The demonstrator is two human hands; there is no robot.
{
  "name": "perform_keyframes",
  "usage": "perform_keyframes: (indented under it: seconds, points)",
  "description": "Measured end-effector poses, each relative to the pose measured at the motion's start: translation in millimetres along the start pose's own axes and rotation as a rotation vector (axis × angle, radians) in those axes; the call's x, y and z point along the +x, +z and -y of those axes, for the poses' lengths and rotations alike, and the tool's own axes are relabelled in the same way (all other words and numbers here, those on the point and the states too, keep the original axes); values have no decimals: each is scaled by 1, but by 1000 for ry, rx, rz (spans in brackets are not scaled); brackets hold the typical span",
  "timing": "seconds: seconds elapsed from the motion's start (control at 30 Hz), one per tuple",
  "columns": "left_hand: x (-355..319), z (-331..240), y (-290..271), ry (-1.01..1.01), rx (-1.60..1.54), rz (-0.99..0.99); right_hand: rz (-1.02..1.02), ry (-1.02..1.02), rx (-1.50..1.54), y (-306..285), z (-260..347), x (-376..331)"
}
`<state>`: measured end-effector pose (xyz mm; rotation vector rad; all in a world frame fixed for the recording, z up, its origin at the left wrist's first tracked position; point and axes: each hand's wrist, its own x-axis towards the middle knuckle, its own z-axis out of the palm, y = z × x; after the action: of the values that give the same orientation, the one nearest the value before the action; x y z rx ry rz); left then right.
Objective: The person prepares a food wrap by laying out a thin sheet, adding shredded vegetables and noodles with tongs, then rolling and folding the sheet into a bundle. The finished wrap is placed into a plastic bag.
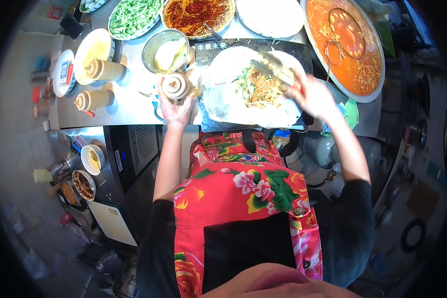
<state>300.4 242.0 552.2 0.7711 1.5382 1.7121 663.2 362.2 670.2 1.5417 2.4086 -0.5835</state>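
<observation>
My left hand (178, 112) is closed around a squeeze bottle (176, 85) with a pale top, upright beside the black board (209, 122). On that board lies a thin white wrapper (223, 102), with cucumber shreds (242, 82) and brown, saucy shredded filling (260, 89) heaped at its middle. Above the filling's right side, my right hand (310, 94) grips a flat metal tool (279, 68). Motion smears the tool, so its exact kind is unclear, and I cannot tell whether its tip touches the food.
Two squeeze bottles (107, 70) lie to the left. A metal bowl (151, 52) stands behind my left hand. Farther back are bowls of cucumber shreds (134, 19) and red chilli sauce (196, 15), and a white round dish (270, 17). A large pan of orange-red broth (357, 72) stands at right.
</observation>
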Motion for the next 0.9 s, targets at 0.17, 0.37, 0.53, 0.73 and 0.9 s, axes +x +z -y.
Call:
perform_keyframes:
  seconds: [0.17, 0.37, 0.53, 0.73, 0.9]
  points:
    - [-34, -57, -22, 532, 629, 110, -146, 88, 12, 44, 9, -35]
    - [-51, -27, 45, 311, 665, 703, -64, -15, -6, 54, 32, -39]
    - [-60, 9, 105, 333, 744, 875, -132, 93, -1, 53, 12, -50]
    - [-90, 12, 124, 335, 811, 864, -60, 31, 80, 25, 32, -22]
    - [-86, -6, 111, 337, 829, 750, -19, 10, 41, 7, 6, -8]
